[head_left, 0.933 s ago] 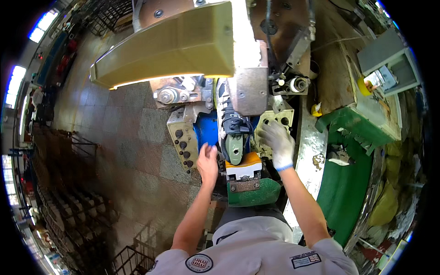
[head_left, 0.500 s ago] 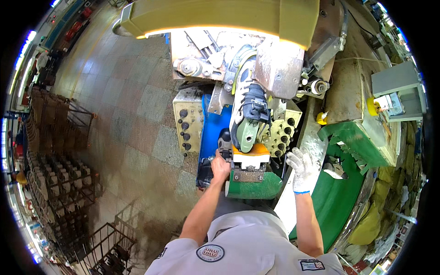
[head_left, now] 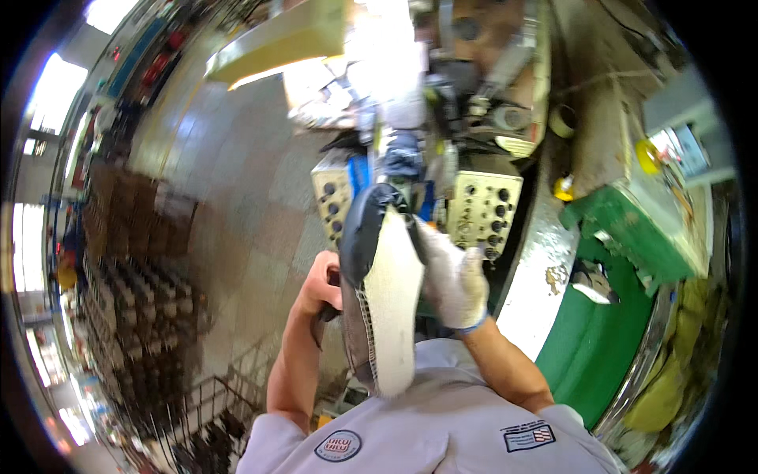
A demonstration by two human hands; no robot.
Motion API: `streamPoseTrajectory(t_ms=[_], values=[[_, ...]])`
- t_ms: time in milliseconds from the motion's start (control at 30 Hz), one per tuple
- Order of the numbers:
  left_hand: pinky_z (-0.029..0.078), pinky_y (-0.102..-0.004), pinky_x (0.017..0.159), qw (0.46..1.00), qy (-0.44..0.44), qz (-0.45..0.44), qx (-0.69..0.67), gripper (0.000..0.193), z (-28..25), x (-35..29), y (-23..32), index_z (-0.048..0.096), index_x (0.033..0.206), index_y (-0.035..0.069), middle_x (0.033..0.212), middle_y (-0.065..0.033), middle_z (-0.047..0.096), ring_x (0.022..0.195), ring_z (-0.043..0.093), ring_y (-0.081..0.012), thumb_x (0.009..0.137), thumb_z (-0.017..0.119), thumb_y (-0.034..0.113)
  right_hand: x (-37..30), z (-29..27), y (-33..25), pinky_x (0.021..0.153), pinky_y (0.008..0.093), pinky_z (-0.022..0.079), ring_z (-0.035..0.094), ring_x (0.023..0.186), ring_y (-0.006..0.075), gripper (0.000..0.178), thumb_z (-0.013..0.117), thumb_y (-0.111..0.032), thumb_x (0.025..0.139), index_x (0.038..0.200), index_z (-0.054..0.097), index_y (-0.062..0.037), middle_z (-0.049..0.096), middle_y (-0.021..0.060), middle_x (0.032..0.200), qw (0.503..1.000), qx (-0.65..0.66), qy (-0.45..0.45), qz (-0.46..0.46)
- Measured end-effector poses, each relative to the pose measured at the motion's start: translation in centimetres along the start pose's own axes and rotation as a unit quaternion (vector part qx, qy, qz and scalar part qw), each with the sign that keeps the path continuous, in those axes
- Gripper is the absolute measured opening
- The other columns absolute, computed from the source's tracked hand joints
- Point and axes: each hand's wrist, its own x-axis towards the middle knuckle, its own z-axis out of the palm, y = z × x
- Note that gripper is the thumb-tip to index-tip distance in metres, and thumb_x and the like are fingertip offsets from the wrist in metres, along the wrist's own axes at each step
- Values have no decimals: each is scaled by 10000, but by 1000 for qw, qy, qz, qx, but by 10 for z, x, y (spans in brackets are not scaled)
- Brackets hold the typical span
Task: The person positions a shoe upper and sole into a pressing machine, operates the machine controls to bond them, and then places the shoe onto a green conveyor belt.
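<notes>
A shoe upper [head_left: 396, 296] with a black toe and grey-brown side is held up in front of my chest, its pale, stitched-edge underside facing up and its toe pointing away. My right hand [head_left: 458, 280], in a white glove with a blue cuff, grips its right edge near the toe; some fingers are hidden. Bare, my left hand [head_left: 319, 283] is closed beside the shoe's left edge around something dark, too hidden to make out. Beyond the toe stands the machine [head_left: 403, 103], smeared by motion and glare, so whether a shoe is in it is unclear.
Cream control boxes with black knobs [head_left: 487, 207] flank the machine. At right a green conveyor belt [head_left: 572, 340] carries another shoe [head_left: 594, 281], beside a pale metal ledge [head_left: 537, 292]. Racks of shoe parts [head_left: 146, 316] stand at left. A yellow machine arm [head_left: 276, 43] hangs above.
My left hand has moved left and back from beside the machine. My right hand has come left from the metal ledge onto the shoe upper, now raised close. The view has shifted and blurred.
</notes>
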Motion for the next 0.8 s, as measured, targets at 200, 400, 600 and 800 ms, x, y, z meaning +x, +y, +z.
streamPoseTrajectory(t_ms=[200, 400, 600, 800], values=[[521, -349, 894, 981, 129, 59, 131, 453, 130, 61, -22, 645, 1244, -42, 1188, -128, 708, 1032, 690, -211, 1023, 553, 343, -34, -49, -80, 905, 342, 564, 686, 1027, 212, 561, 638, -366, 942, 1362, 551, -5, 674, 137, 1216, 992, 41, 116, 10], [552, -336, 744, 968, 42, -248, 17, 392, 264, 149, -78, 687, 1060, -17, 969, -77, 714, 821, 687, -184, 906, 734, 340, -108, -109, -141, 1044, 291, 430, 551, 1201, 157, 726, 751, -183, 865, 1481, 432, 33, 580, 95, 1349, 959, -179, 182, -123], [544, -307, 688, 957, -113, -265, 35, 350, 334, 161, -187, 697, 1039, -69, 905, -83, 706, 736, 662, -169, 857, 795, 214, -190, -202, -147, 1096, 325, 390, 518, 1262, 189, 772, 744, -267, 876, 1504, 402, 25, 555, 112, 1398, 926, -182, 265, -196], [515, -267, 718, 927, -222, -275, 127, 281, 401, 149, -263, 720, 1051, -72, 897, -69, 703, 757, 638, -130, 851, 768, 120, -252, -253, -169, 960, 293, 465, 580, 1092, 152, 611, 642, -349, 962, 1430, 498, 16, 619, 77, 1228, 895, -162, 376, -176]])
